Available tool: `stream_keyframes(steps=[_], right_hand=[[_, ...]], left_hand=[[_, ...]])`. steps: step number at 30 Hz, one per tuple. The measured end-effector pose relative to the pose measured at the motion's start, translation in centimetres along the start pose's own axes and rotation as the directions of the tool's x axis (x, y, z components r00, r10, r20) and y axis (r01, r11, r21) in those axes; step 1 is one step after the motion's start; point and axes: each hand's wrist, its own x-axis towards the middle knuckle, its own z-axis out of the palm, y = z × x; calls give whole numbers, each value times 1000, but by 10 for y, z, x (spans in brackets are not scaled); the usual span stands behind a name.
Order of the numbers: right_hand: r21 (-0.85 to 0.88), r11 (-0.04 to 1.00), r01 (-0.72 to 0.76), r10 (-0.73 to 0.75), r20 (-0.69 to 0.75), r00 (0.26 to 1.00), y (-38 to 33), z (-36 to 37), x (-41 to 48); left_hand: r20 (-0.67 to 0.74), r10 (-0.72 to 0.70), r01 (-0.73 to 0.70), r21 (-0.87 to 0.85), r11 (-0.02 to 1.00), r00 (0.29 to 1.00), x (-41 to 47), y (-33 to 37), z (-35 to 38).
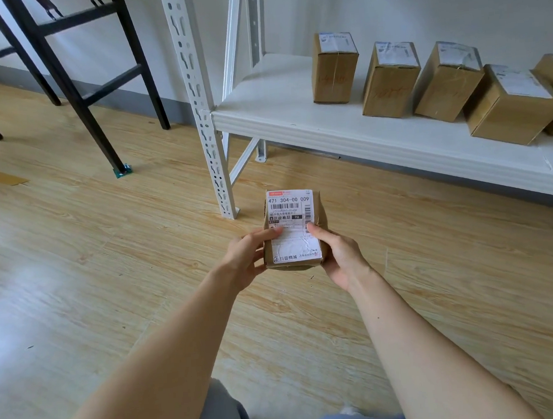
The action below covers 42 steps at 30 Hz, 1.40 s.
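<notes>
From the head view, you have the small cardboard parcel up in front of you, above the wooden floor and just near of the white post of the shelf. Your left hand grips its left side, with a finger laid across the edge of the label. Your right hand is closed round the right side, thumb pressed on the label too.

Mind the hold: both hands sit at the near end of the parcel, so the far end hangs free and could dip or slide out if you loosen either side. Swing it right towards the shelf without lifting and it may clip the post or the shelf's front edge. The row of boxes there stands close together and some look tilted, so a nudge could topple one.

Your fingers beneath the parcel are hidden, so how much supports it from below cannot be told. Your thumb and finger cover part of the label, and its lower part is wrinkled and hard to read. The far-right box in the row is cut off by the frame edge, and the writing on the boxes' sides is too faint to make out.
</notes>
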Motion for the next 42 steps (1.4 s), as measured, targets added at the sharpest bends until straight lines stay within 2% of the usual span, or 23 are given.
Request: stream_keyframes(steps=[4,10,15,23,32,42], right_hand=[[-10,999,-41,41,35,999,-10,0,29],[-50,995,-90,90,8,996,-31,4,72],[-56,989,-136,136,-2,991,-74,22,52],[-50,987,-154,150,-76,986,-214,58,-53],[76,992,-97,111,-203,973,-363,85,-192],[131,986,105,-46,-386,921,-476,58,-323]], left_hand=[[9,-50,50,-5,999,999,27,7,5],[-3,-78,78,48,996,997,61,39,16],[-11,-135,136,77,988,991,40,85,32],[35,-216,207,183,961,976,-54,212,103],[158,-279,232,263,937,947,-173,350,202],[362,-327,161,421,893,873,-257,423,326]])
